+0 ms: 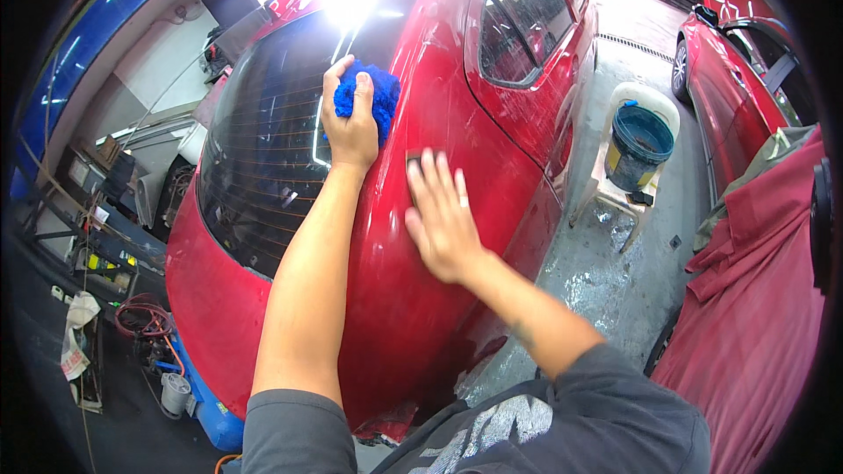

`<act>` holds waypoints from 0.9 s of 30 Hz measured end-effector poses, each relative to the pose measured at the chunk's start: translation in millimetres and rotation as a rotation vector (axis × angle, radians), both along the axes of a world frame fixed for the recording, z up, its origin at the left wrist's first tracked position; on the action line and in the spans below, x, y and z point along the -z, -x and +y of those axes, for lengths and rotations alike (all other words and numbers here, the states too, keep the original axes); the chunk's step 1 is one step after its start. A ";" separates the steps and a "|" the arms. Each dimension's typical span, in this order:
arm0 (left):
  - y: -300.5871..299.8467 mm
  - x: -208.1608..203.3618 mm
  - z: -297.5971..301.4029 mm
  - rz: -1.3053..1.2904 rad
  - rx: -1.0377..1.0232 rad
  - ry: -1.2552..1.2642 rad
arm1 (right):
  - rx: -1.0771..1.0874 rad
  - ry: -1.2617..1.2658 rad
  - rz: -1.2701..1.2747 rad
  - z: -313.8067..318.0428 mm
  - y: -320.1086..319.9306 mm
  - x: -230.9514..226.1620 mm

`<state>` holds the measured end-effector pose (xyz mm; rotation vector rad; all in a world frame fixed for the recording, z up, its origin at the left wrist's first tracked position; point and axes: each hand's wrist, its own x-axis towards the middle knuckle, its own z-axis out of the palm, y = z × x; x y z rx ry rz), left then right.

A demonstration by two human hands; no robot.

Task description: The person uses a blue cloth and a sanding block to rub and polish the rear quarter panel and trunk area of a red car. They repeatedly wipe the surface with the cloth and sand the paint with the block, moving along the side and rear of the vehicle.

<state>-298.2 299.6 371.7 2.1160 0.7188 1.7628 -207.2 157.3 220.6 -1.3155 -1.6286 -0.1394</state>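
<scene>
A red car (413,281) fills the middle of the view, its dark rear window (263,149) on the left and a side window (518,31) farther off on the right. With bent fingers my left hand (353,118) grips a fluffy blue cloth (379,96) against the body strip beside the rear window. My right hand (443,215) lies flat on the red rear panel, fingers stretched out. Beneath its fingertips a small dark piece (414,158) peeks out, mostly covered; it could be sandpaper or a pad, I cannot tell which. Pale, watery streaks mark the paint around both hands.
Right of the car, a dark bucket (639,154) of liquid stands on a cream plastic chair (606,184) on the wet floor. Another red car (738,96) and a draped red cloth (746,316) flank that side. Hoses (145,316) and a blue tank (215,417) stand at lower left.
</scene>
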 end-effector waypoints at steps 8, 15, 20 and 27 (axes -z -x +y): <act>-24.3 -9.3 3.7 0.164 -0.088 -0.196 | 0.173 -0.126 0.061 130.4 -113.2 -97.4; -15.9 3.3 -2.5 0.419 -0.365 -0.397 | -0.337 0.161 -0.112 -118.6 -16.9 69.3; -28.6 0.2 -32.8 0.611 -0.509 -0.318 | -0.394 0.503 0.223 -206.7 -110.3 127.4; -47.2 50.1 -106.0 0.887 -0.538 -0.580 | 0.348 0.788 0.435 -373.0 -317.9 360.9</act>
